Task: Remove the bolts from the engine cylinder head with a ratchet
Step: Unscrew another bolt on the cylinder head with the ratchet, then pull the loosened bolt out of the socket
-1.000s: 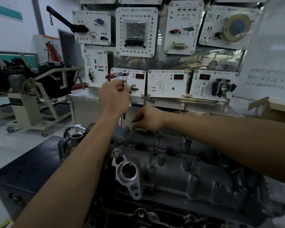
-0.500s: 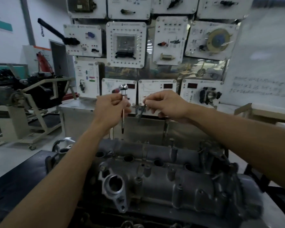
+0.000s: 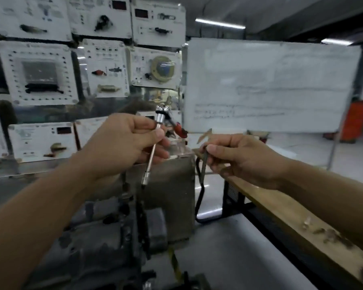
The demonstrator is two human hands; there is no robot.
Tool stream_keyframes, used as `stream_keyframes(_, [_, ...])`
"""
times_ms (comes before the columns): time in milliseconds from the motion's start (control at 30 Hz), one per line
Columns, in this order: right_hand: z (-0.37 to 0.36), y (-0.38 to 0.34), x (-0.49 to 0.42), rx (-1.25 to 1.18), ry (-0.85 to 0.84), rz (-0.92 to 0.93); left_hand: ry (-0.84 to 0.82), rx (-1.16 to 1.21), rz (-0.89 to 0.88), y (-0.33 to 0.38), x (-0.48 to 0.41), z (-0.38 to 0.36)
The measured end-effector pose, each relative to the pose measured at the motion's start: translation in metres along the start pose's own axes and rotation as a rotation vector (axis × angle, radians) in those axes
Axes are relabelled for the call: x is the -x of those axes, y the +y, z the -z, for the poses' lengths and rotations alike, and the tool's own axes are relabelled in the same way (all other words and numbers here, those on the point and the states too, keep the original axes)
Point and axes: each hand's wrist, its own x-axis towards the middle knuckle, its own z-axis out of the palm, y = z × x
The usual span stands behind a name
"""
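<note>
- The left hand is curled tight round the thin shaft of a chrome ratchet with a red-and-black handle, with the thumb pressed on the shaft just below the ratchet head.
- The ratchet head stands at 12 o'clock above the fist and its handle slants off toward 4 o'clock. The shaft runs down toward 6 o'clock, slightly tilted, and ends in a small silver socket that hangs free in the air.
- The right hand is at 3 o'clock from the left hand, and the 2 do not touch. Its thumb and fingertips pinch the top of 1 dark slender bolt.
- The bolt hangs toward 6 o'clock, clear of the socket and of everything below it.
- The grey cast-metal engine cylinder head lies at 7 o'clock in the frame, under the left forearm and well below both hands. It is too blurred to make out its bolt holes.
- A long wooden surface runs under the right forearm toward 5 o'clock. Small blurred pieces lie on it, and I cannot tell what they are.
- Behind the hands, white instrument panels fill 10 o'clock and a whiteboard fills 2 o'clock.
</note>
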Motion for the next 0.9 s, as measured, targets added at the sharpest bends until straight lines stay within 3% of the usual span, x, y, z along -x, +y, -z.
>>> stream_keyframes(100, [0.056, 0.023, 0.063, 0.091, 0.163, -0.108, -0.080, 0.060, -0.001, -0.005, -0.005, -0.083])
stream_keyframes(167, [0.095, 0.047, 0.104, 0.283, 0.299, -0.217, -0.145, 0.082, 0.009, -0.016, -0.004, -0.131])
stream_keyframes(267, [0.155, 0.092, 0.162, 0.668, 0.418, -0.513, -0.220, 0.099, 0.069, -0.040, -0.002, -0.194])
stream_keyframes(400, [0.213, 0.157, 0.212, 0.834, 0.512, -0.824, -0.284, 0.080, 0.131, -0.080, -0.005, -0.278])
stream_keyframes(600, [0.242, 0.227, 0.204, 0.934, 0.500, -0.880, -0.318, 0.054, 0.186, -0.118, -0.008, -0.341])
stream_keyframes(900, [0.270, 0.272, 0.178, 1.173, 0.425, -0.959, -0.382, -0.022, 0.173, -0.127, -0.018, -0.327])
